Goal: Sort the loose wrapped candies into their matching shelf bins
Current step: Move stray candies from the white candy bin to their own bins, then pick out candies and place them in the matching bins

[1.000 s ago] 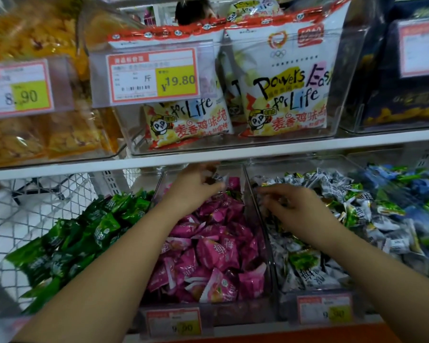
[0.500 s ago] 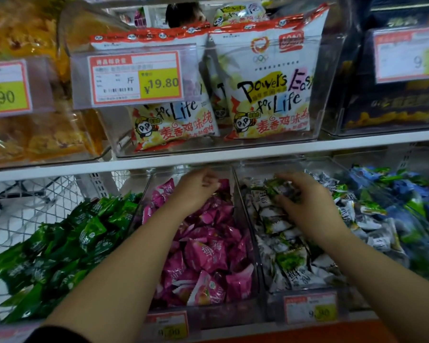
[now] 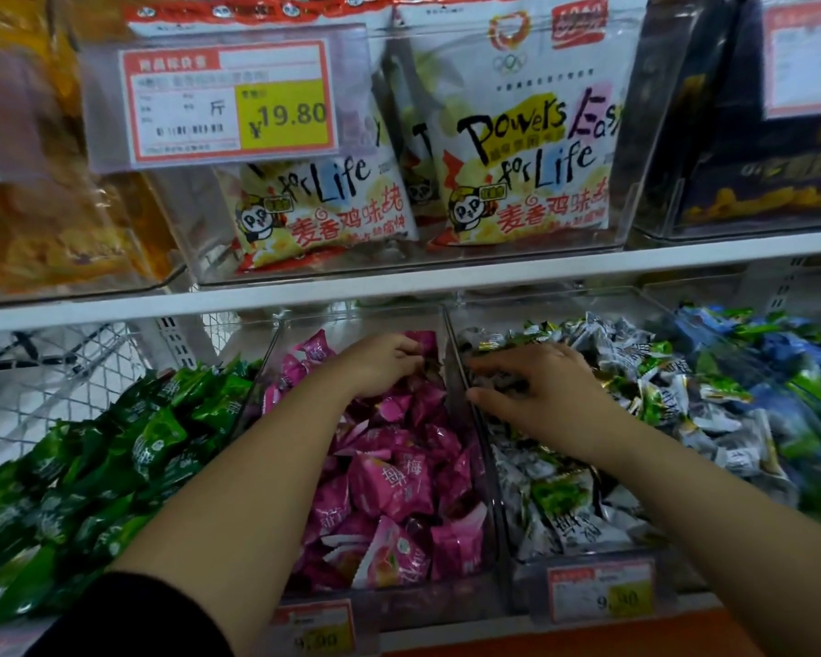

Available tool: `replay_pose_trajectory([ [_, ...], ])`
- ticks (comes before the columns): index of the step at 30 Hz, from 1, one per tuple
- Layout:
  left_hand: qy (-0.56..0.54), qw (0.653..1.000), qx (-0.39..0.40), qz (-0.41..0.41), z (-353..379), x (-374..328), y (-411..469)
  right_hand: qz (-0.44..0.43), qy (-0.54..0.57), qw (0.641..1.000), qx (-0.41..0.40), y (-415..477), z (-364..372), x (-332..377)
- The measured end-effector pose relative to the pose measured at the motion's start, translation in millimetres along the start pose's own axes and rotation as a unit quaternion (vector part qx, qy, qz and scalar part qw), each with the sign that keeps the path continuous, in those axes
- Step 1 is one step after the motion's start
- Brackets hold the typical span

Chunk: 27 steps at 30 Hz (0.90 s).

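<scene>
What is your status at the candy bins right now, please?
Left hand curled over pink candies, grip unclear. Right hand open, fingers spread on white-green candies. Clear divider between them; nothing blocking.

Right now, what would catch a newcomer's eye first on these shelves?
Two hands reach into the lower bins: left hand among bright pink candies, right hand on white-and-green candies. Above, "Powers Easy for Life" snack bags stand beside a 19.80 price tag.

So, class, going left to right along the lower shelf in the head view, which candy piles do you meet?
green candies → pink candies → white-and-green candies → blue candies
</scene>
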<state>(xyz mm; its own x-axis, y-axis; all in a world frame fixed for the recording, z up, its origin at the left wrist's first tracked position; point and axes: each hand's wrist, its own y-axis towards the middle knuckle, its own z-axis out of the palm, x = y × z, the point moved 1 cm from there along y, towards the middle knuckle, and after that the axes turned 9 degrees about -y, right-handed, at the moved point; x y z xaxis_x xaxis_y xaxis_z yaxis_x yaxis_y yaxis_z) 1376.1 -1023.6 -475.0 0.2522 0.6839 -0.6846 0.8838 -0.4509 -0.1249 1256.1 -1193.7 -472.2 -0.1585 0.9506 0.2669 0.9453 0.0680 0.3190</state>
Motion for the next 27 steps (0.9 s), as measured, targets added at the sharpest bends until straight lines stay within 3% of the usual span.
replay_pose_trajectory([
  [4,0.001,0.999,-0.040,0.029,-2.3,4.4,-6.0,-0.002,0.032,0.999,0.004,-1.7,-0.6,2.1],
  [10,-0.159,0.963,-0.192,0.100,-14.0,-5.7,-25.6,0.011,0.088,0.996,-0.008,-6.9,-1.1,1.5],
  [14,-0.206,0.958,-0.145,0.137,-6.6,-31.5,-33.4,0.062,0.187,0.976,-0.087,-13.0,-5.4,-0.4],
  [22,-0.172,0.964,-0.045,0.195,21.9,-61.2,-31.4,0.057,0.145,0.979,-0.130,-16.5,-8.0,-6.4],
  [27,-0.181,0.962,-0.149,0.137,5.5,-36.3,-19.6,0.140,0.003,0.974,-0.180,-19.9,-6.7,-21.5],
])
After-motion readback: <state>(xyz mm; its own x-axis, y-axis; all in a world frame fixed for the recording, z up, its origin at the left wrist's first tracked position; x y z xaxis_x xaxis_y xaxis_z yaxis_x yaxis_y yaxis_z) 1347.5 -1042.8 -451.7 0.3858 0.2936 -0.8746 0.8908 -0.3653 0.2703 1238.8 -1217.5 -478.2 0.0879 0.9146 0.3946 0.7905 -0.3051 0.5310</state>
